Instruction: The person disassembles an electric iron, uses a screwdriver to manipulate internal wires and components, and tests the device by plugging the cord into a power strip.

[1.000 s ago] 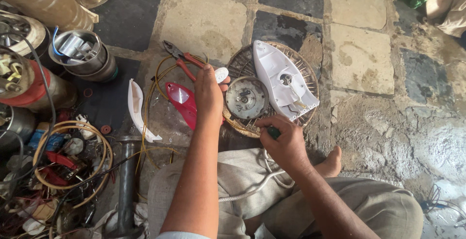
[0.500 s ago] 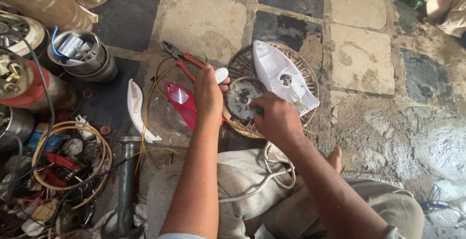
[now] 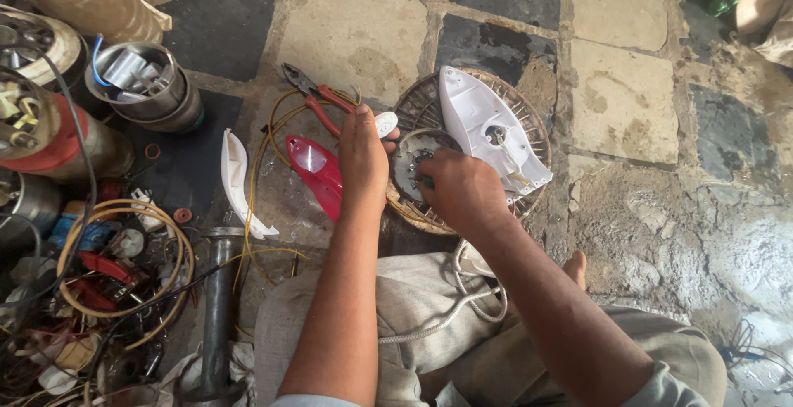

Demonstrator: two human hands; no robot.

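Observation:
My left hand (image 3: 363, 152) reaches forward with a small white round cap (image 3: 386, 123) pinched at its fingertips, just above a red plastic cover (image 3: 314, 171) on the floor. My right hand (image 3: 458, 190) is curled over a round metal dish (image 3: 410, 155) of small screws, gripping a small dark tool (image 3: 426, 182) whose tip is hidden. The dish rests on a round wire guard (image 3: 417, 109). A white iron shell (image 3: 487, 126) lies upside down on the guard, right of both hands.
Red-handled pliers (image 3: 318, 93) and yellow wire lie beyond my left hand. A white curved plastic piece (image 3: 238, 182), a metal tin of parts (image 3: 144, 85), a wire coil (image 3: 124, 262) and a steel pipe (image 3: 216, 291) sit left. A white cord (image 3: 462, 295) crosses my lap.
My right hand has moved from the near edge of the wire guard up and left onto the metal dish. My left hand has stayed where it was.

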